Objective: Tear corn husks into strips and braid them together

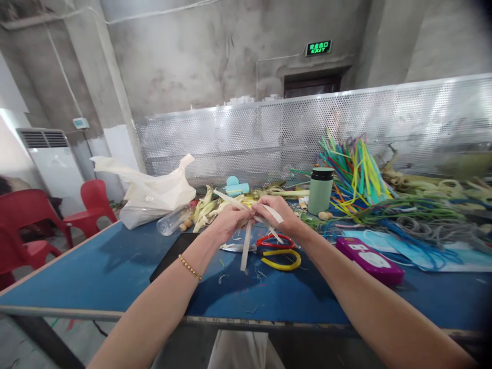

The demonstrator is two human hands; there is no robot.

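Note:
Both hands meet over the middle of the table, fingers pinched on flat, pale woven strips point(246, 247). My left hand point(231, 221) is closed on them from the left; a gold beaded bracelet circles that wrist. From the other side, my right hand point(277, 211) is closed on the same strips, with one end sticking out over its fingers. Strip ends point up-left, down and down-right. The crossing point is mostly covered by the fingertips. Beneath the hands lie scissors with red handles point(274, 241) and a tool with yellow handles point(282, 260).
Pale husks point(203, 209) and a clear plastic bottle point(172, 220) lie left, beside a white bag point(157, 189). A green bottle point(321, 191), colourful strips point(361, 174), cords point(430, 225) and a purple packet point(369, 260) are right. A black flat object point(169, 256) sits by my left forearm.

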